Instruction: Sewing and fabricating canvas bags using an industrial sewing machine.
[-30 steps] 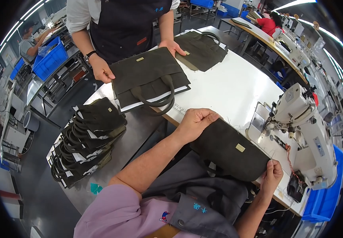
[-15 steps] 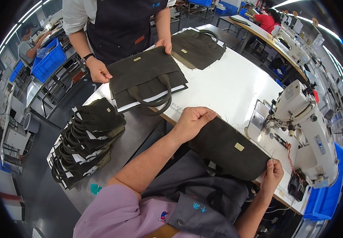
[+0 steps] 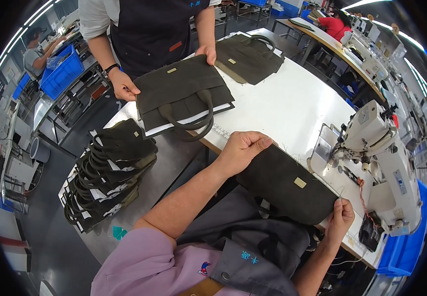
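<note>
Both your left hand [image 3: 242, 151] and your right hand [image 3: 341, 216] still pinch the dark panel [image 3: 277, 173] at four o'clock; at eleven, a co-worker's hand [image 3: 206, 54] has closed on the handled bag piece [image 3: 189, 81], so both pieces now seem firmly held.

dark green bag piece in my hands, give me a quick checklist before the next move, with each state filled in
1. Left hand gripping the bag piece by its far-left corner: ok
2. Right hand gripping the right end: ok
3. Pale rectangular tag facing up: ok
4. Loose threads trimmed off: not ok, strands show by the right hand
5. Bag piece apart from the co-worker's bag piece: ok
6. Underside lying smooth: cannot tell, hidden
</note>
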